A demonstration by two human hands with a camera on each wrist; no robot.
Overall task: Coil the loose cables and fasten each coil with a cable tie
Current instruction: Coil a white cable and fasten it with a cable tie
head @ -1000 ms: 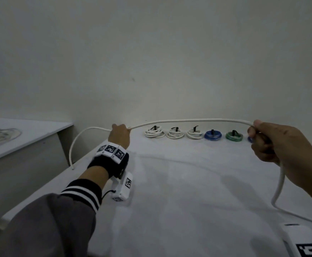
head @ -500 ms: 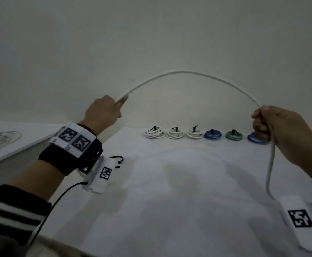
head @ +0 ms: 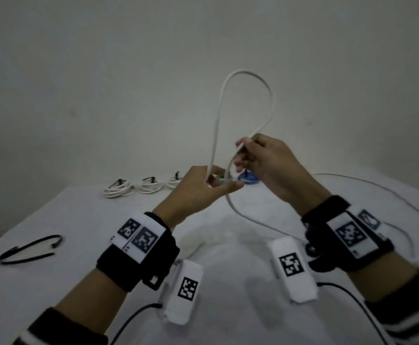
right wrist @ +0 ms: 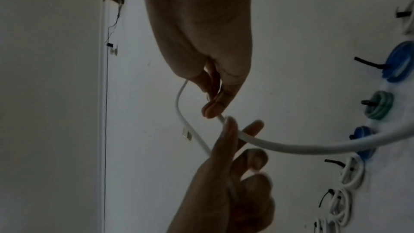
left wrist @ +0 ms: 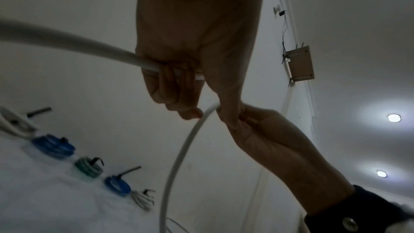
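A white cable (head: 244, 72) stands in a tall loop above my two hands, which meet over the table's middle. My left hand (head: 213, 186) grips one strand near its end, fingers (left wrist: 170, 77) curled round the cable (left wrist: 67, 42). My right hand (head: 245, 155) pinches the other strand at its fingertips (right wrist: 215, 109) and holds the cable (right wrist: 313, 146) against the left thumb. From the hands the cable's tail (head: 253, 220) drops to the table and runs off right. A black cable tie (head: 29, 250) lies loose at the table's left.
Tied coils line the back of the white table (head: 79, 282): white ones (head: 118, 189), a green one (left wrist: 88, 166) partly hidden behind my left hand, and blue ones (head: 249, 179). A thin cable (head: 377, 190) trails across the right side. A plain wall stands behind.
My hands came together from far apart, folding the wide arc of cable into a tall narrow loop. The view dropped and now shows the black tie on the table.
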